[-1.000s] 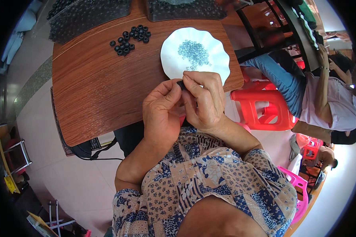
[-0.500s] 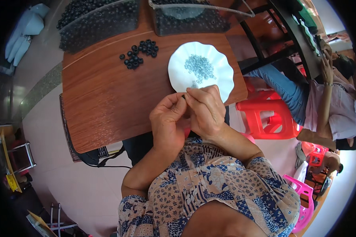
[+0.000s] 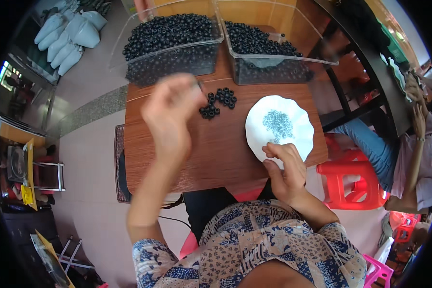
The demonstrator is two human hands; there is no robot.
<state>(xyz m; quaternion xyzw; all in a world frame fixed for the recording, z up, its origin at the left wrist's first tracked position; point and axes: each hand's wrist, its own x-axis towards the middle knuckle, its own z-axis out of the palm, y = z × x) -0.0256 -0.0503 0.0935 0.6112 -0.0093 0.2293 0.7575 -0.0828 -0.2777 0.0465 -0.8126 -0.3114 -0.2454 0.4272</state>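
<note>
My left hand (image 3: 170, 113) is raised over the left part of the wooden table, smeared by motion. A small black bead (image 3: 199, 85) shows at its pinched fingertips. Just beyond and to its right lies a loose cluster of black ring-shaped beads (image 3: 224, 97). At the right, a white plate with a scalloped rim (image 3: 300, 126) holds a heap of tiny clear, greyish pieces (image 3: 277, 126). My right hand (image 3: 289, 170) is at the plate's near edge, fingers curled and thumb close to them. Whatever is between those fingers is hidden or too small to name.
Two clear plastic bins full of black beads, a left one (image 3: 173, 60) and a right one (image 3: 269, 69), stand along the table's far side. A red stool (image 3: 353, 185) and a seated person in jeans (image 3: 369, 149) are to the right. White sacks (image 3: 74, 36) lie far left.
My hands, earlier together near the plate around a small dark thing, are now apart. The left has swung up and left with the bead; the right stays by the plate. The view has shifted.
</note>
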